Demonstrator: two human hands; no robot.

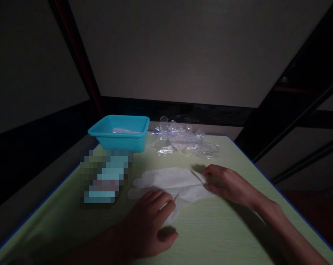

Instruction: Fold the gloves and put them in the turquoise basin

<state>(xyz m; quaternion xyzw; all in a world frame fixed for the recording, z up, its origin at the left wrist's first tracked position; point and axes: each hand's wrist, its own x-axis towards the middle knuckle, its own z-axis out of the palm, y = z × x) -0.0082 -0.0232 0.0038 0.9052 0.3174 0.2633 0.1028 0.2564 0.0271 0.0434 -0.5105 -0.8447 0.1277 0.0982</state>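
Observation:
White disposable gloves (169, 179) lie flat on the table, overlapping, with their fingers pointing left. My right hand (224, 183) is at the cuff end, its thumb and fingertips pinching the edge of the upper glove. Over the near side of the gloves rests my left hand (152, 221), its fingers bent together and the thumb held apart. Nothing shows between that thumb and the fingers. Part of the lower glove is hidden behind the left hand.
A blue plastic basin (119, 141) with something white inside stands at the back left. Crumpled clear plastic (183, 138) lies at the back middle. A blurred-out pale blue item (111, 176) is on the left. The table (218, 235) has a blue edge, with walls behind.

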